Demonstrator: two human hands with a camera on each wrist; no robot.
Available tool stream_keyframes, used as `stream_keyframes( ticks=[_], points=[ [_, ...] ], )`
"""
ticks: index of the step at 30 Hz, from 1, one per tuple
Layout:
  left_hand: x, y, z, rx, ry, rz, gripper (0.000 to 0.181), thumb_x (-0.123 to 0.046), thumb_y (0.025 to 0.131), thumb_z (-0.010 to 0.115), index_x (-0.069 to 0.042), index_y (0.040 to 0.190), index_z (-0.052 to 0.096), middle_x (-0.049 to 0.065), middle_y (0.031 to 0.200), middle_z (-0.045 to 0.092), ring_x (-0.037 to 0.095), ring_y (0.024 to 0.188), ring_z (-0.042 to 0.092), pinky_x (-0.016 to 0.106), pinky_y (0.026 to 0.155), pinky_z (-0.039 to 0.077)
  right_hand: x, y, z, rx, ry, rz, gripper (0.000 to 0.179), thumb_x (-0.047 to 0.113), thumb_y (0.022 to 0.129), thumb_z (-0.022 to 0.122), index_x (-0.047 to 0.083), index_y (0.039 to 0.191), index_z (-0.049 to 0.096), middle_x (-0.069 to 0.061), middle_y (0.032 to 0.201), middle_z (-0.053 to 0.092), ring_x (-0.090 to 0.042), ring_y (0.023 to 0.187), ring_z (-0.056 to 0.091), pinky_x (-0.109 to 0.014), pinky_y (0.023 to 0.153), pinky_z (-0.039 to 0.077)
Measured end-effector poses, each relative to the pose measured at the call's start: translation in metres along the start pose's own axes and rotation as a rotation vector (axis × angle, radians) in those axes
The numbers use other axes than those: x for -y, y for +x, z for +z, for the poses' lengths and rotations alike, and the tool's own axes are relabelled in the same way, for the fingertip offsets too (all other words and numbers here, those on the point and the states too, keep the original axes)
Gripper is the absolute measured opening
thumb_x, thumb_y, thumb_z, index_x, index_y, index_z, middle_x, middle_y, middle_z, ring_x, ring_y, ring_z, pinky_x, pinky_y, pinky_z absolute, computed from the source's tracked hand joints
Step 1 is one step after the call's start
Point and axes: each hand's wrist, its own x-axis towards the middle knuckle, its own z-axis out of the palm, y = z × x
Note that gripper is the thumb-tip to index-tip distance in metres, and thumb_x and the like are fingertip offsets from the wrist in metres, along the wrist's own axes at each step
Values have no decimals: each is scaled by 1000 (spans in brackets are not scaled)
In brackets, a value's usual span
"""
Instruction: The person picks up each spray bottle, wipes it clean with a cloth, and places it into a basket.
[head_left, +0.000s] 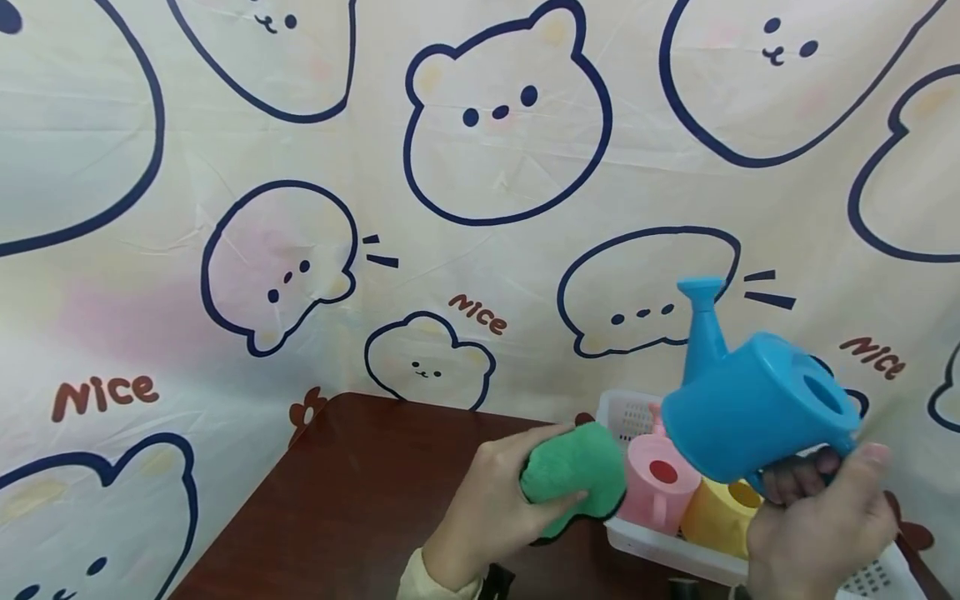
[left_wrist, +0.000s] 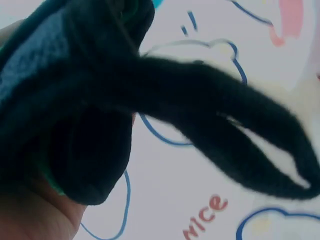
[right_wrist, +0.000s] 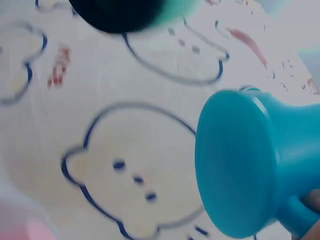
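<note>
My left hand (head_left: 495, 500) grips a soft green cleaning pad (head_left: 581, 467) with a dark edge, thumb across its front. Up close in the left wrist view, the pad's dark side (left_wrist: 60, 85) fills the left, and a dark fabric loop (left_wrist: 175, 85) sticks out to the right. My right hand (head_left: 825, 525) holds a blue watering can (head_left: 742, 408) by its handle, raised over the white basket with the spout pointing up. In the right wrist view the can's flat base (right_wrist: 232, 165) shows. Pad and can are apart.
Below the blue can, the white basket (head_left: 667, 550) holds a pink watering can (head_left: 641, 496) and a yellow watering can (head_left: 712, 521). It stands on a dark brown table (head_left: 360, 492). Behind the table hangs a cartoon-printed sheet (head_left: 510, 267).
</note>
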Motion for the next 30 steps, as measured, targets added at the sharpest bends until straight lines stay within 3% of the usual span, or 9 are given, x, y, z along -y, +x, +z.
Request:
stream_keyframes(
  ticks=[6,10,12,15,17,20,24,26,30],
  points=[
    [17,2,-5,-124,198,44,66,-12,77,95,-22,137,69,-4,127,75,13,111,69,40,94,62,5,18,-13,-92,-240,-194,40,40,110,54,27,73,55,8,64,39,-12,61,35,-19,63,30],
    [29,4,-7,-176,328,58,73,-4,71,96,-24,135,68,-3,134,72,19,121,66,47,100,59,10,33,-26,-127,-476,-181,34,49,111,46,37,80,52,14,74,42,-5,71,38,-18,74,31],
    [36,4,-8,-185,379,59,76,0,69,95,-24,136,67,-2,138,70,22,125,65,50,104,57,10,42,-34,-147,-587,-162,30,56,110,41,43,84,49,20,80,43,2,80,40,-19,92,37],
    [46,5,-8,-183,421,49,75,2,72,94,-24,137,67,-1,141,68,26,128,64,52,107,56,6,58,-45,-172,-720,-139,31,64,107,37,48,81,44,27,83,41,4,102,50,-35,120,34],
    [52,5,-8,-173,430,34,73,3,74,92,-24,138,68,1,142,66,29,129,64,52,106,57,3,69,-51,-171,-762,-90,31,65,107,36,50,80,42,31,90,45,-5,130,55,-49,131,24],
    [59,5,-5,-152,427,-4,69,3,78,90,-24,138,69,4,140,64,32,127,66,52,102,60,-1,82,-56,-129,-852,12,34,64,108,31,43,85,45,7,128,69,-31,156,39,-65,130,22],
    [70,5,1,-122,439,-56,65,3,79,89,-23,136,70,5,132,62,29,118,67,50,99,61,-7,92,-57,-41,-978,86,64,57,111,23,6,104,60,-31,160,44,-50,154,36,-74,124,26],
    [76,5,5,-113,464,-63,63,3,79,89,-21,134,71,4,129,64,28,117,67,50,101,60,-10,96,-59,-10,-1023,87,73,54,112,21,-10,106,55,-39,149,47,-56,145,43,-76,120,30],
    [89,3,15,-106,552,-69,58,6,77,88,-17,128,73,5,126,70,30,122,64,53,105,56,-15,103,-63,24,-1084,123,69,51,112,19,-9,94,49,-42,128,47,-58,121,44,-76,110,38]
  ],
)
